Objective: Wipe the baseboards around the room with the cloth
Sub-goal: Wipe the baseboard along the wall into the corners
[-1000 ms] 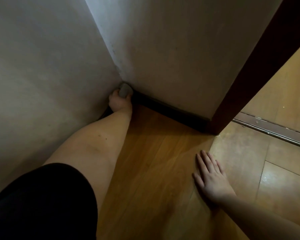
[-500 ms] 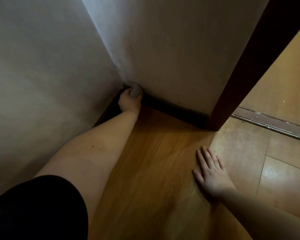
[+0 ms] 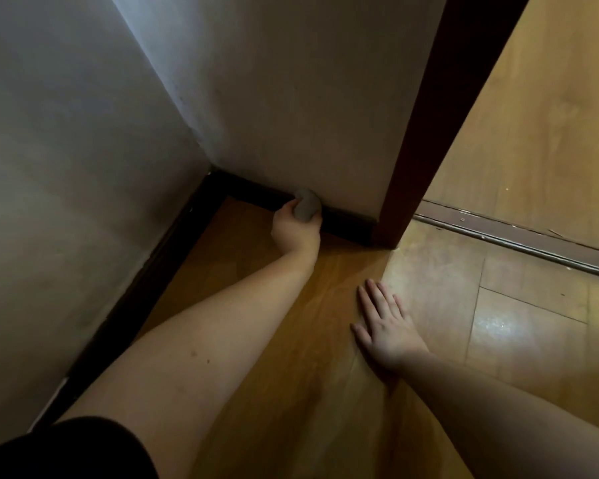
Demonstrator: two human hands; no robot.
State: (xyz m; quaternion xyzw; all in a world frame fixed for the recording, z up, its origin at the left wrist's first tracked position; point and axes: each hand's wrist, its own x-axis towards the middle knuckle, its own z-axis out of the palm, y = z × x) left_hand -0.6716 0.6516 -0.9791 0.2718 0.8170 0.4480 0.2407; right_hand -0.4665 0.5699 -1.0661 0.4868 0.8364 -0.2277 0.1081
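Left hand (image 3: pixel 296 229), fingers holding the bunched cloth (image 3: pixel 305 209), has travelled from the corner along the baseboard (image 3: pixel 346 221) toward the door frame (image 3: pixel 426 133); corner stretch judged wiped. Right hand (image 3: pixel 384 326) flat on floor (image 3: pixel 516 323), fingers wide.

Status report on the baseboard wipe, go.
Left hand grips grey cloth, pressed against dark baseboard on the far wall. Right hand flat on wooden floor, bracing. Door frame ends the run; nothing in the way.
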